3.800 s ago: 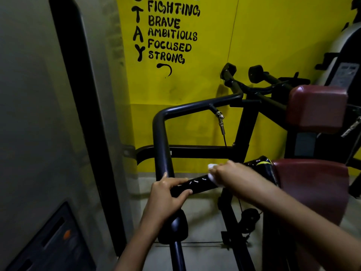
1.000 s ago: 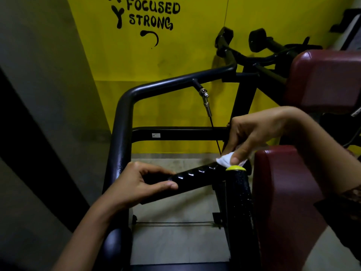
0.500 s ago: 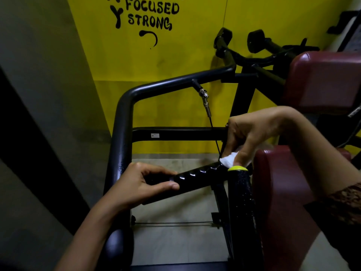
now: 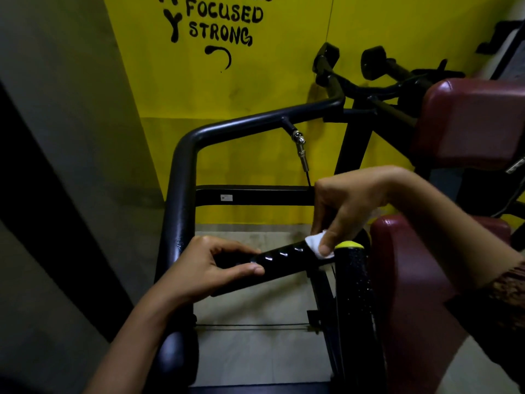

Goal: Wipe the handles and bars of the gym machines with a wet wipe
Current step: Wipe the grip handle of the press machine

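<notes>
Moved: right hand has run the wipe to the grip's right end and pinches it down there.
Left hand: clasps the grip's left end, steadying.
Progress: grip nearly covered, I'd judge; bar left of grip and handles beyond it look still to do.
Room: pale floor under grip, yellow wall behind.

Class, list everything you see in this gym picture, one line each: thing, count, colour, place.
wet wipe: one, white, handle's far end
handle: one, black, centre
curved bar: one, black, left of centre
crossbar: one, black, behind the handle
cable fitting: one, silver, under the curved bar
cap: one, yellow, beside the wipe
pads: at least two, dark red, right
wall: one, yellow, black lettering, behind
left hand: one, grips the handle's near end
right hand: one, holds the wet wipe on the handle
</notes>
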Action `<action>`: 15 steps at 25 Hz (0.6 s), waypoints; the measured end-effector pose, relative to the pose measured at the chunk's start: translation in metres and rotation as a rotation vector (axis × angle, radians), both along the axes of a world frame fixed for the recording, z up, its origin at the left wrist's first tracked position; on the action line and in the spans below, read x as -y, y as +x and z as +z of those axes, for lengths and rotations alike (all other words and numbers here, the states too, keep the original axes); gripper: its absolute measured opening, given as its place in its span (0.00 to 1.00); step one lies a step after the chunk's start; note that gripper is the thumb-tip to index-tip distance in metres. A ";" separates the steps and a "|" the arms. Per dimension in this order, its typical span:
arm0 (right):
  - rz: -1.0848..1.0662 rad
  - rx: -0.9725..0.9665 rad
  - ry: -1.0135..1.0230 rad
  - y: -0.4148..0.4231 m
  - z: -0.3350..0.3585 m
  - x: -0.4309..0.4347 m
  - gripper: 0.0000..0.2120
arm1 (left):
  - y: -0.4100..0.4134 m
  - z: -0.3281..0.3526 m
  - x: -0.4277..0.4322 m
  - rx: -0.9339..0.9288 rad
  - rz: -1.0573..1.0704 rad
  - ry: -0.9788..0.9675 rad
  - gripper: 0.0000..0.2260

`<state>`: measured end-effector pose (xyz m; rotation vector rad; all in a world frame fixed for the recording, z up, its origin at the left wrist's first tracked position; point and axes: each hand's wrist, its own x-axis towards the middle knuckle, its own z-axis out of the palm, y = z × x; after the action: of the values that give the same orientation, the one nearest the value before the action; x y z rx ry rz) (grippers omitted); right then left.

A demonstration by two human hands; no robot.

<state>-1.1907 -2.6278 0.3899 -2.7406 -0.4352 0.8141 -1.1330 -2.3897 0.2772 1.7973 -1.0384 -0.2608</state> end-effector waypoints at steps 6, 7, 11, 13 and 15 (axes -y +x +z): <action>-0.009 0.120 0.126 0.014 -0.032 -0.029 0.24 | 0.000 0.000 -0.001 0.004 -0.032 -0.005 0.15; -0.008 0.090 0.108 0.010 -0.024 -0.017 0.23 | 0.000 0.000 -0.002 -0.003 -0.026 -0.005 0.15; -0.041 -0.101 0.131 -0.009 0.005 0.025 0.11 | 0.002 -0.002 -0.001 0.015 -0.011 0.005 0.16; 0.028 -0.055 0.089 -0.005 0.001 0.017 0.11 | 0.003 -0.002 0.000 0.017 -0.011 0.000 0.15; 0.110 0.034 0.077 0.008 -0.015 -0.009 0.17 | 0.003 -0.003 0.000 0.012 -0.013 -0.008 0.15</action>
<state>-1.1823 -2.6193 0.3744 -2.6820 -0.6159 0.7610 -1.1300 -2.3895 0.2745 1.7875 -1.0581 -0.2542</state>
